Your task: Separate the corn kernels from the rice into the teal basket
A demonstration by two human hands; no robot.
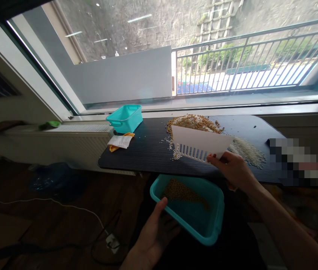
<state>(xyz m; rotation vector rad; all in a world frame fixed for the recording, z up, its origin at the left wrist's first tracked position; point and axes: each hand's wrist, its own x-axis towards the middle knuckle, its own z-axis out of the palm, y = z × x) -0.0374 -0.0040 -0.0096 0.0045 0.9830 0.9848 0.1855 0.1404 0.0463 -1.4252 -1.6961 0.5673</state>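
right hand [235,168] pinches a white slotted sheet [198,138] over the table [142,159]; left hand [153,233] loosely grips a teal tub [220,214] below the table's near edge. work looks partway: beans [177,192] lie in the tub, rice [246,152] sits apart, a mixed pile [197,120] is left on the table.

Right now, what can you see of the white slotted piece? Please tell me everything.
The white slotted piece is thin, flat and plastic-looking, with a plain upper part and a row of oblong slots near its lower edge. The right hand grips its lower right end, holding it tilted over the dark table, partly hiding the brown and white heap. Whether it touches grains is unclear.
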